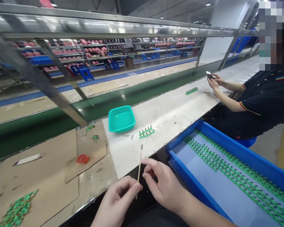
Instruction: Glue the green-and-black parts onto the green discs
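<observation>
My left hand (123, 197) pinches a thin pale stick (139, 167) near its lower end. The stick stands almost upright, with a small dark tip at the top that is too small to make out. Beside it is my right hand (164, 184), its fingers curled but apart, the index fingertip close to the stick; whether it touches cannot be told. Beyond my hands, small green pieces with dark tops (146, 132) stand in two short rows on the white tabletop (165, 118). A teal plastic basket (121, 128) sits just behind them.
At right, a blue tray (229, 145) holds long rows of green pieces. Cardboard (54, 170) at left carries a green pile (17, 209), a red lid-like item (82, 159) and a whitish pen-like tool (29, 159). A co-worker (272, 91) holds a dark object. Metal posts cross left.
</observation>
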`<action>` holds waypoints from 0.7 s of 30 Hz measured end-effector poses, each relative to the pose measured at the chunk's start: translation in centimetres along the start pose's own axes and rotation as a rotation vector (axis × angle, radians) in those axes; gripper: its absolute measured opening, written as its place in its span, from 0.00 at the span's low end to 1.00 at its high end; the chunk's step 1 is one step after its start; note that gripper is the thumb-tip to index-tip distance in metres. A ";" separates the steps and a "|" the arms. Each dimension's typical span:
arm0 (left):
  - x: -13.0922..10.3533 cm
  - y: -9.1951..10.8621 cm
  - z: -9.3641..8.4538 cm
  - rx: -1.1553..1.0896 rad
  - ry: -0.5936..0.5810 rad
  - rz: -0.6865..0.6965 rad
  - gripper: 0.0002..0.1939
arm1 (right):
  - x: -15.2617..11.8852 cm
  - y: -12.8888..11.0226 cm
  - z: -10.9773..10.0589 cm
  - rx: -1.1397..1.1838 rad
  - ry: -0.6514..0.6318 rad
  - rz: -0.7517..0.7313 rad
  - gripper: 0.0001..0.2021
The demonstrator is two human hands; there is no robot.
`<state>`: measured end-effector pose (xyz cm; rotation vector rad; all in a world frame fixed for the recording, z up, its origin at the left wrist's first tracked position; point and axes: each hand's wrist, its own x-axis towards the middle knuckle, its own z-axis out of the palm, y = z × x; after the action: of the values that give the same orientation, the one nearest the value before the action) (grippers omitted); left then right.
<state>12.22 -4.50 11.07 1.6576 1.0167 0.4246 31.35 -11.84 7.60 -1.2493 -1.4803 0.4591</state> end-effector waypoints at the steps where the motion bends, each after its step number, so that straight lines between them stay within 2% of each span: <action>1: -0.7 -0.3 -0.2 -0.021 -0.013 -0.008 0.32 | 0.0 0.0 0.6 -0.090 -0.029 -0.108 0.22; 3: -2.2 -1.0 -0.7 -0.028 -0.034 -0.011 0.30 | 0.4 -0.3 2.0 -0.189 -0.097 -0.229 0.16; 5: -3.5 -1.3 -1.2 -0.004 -0.016 -0.003 0.27 | 0.9 -0.8 3.4 -0.194 -0.135 -0.261 0.09; 7: -4.5 -1.2 -1.8 0.015 0.005 -0.015 0.25 | 1.3 -1.4 4.8 -0.162 -0.138 -0.261 0.08; 10: -5.4 -1.1 -3.2 0.001 0.027 -0.046 0.24 | 1.8 -1.7 5.9 -0.111 -0.118 -0.196 0.11; 13: -6.1 -1.9 -5.1 -0.025 0.119 -0.091 0.26 | 2.7 -0.4 6.4 -0.053 -0.120 -0.045 0.15; 16: -6.8 -3.9 -7.4 -0.047 0.232 -0.154 0.29 | 4.1 1.1 6.5 -0.014 -0.191 0.058 0.17; 21: -7.9 -8.5 -12.2 0.005 0.477 -0.139 0.29 | 8.1 2.0 6.1 -0.221 -0.259 -0.096 0.13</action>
<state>-4.44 -2.97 9.21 1.5087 1.4736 0.7456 28.02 -2.05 7.81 -1.3205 -1.8424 0.4126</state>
